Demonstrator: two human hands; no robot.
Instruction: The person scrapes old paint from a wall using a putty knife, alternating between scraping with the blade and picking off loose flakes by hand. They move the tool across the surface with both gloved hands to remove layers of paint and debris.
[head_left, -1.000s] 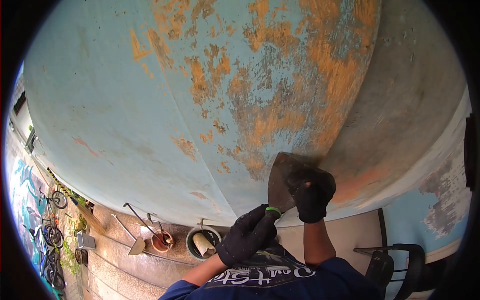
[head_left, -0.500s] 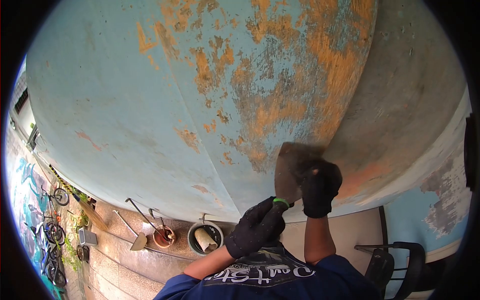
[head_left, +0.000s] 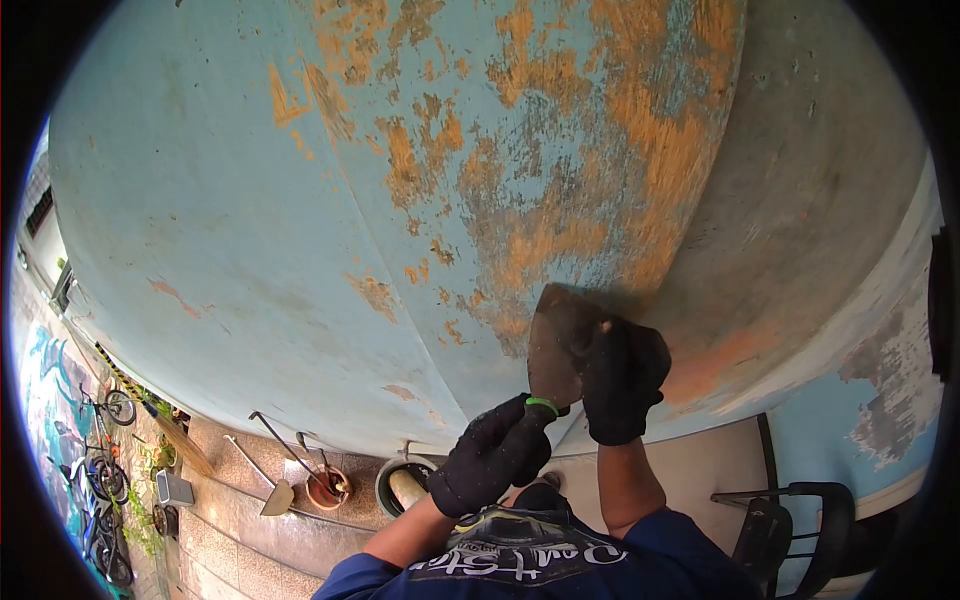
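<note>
My left hand (head_left: 492, 455), in a black glove, is wrapped round the handle of a wide scraper (head_left: 555, 345) with a green ring at its neck. My right hand (head_left: 622, 380), also gloved in black, is closed on the right side of the scraper's blade, with a fingertip showing through the glove. The blade's upper edge lies against the blue wall (head_left: 250, 230), below a large patch of bared orange and grey surface (head_left: 540, 230).
A black chair (head_left: 800, 530) stands at the lower right. Along the wall's foot at the lower left are a round tub (head_left: 390, 492), a reddish pot (head_left: 325, 490), a long-handled dustpan (head_left: 277, 498) and a grey bin (head_left: 173, 485). Bicycles (head_left: 105, 480) are at the far left.
Both hands and the scraper have shifted slightly left in the view. The grip is the same. The view itself has moved a little.
</note>
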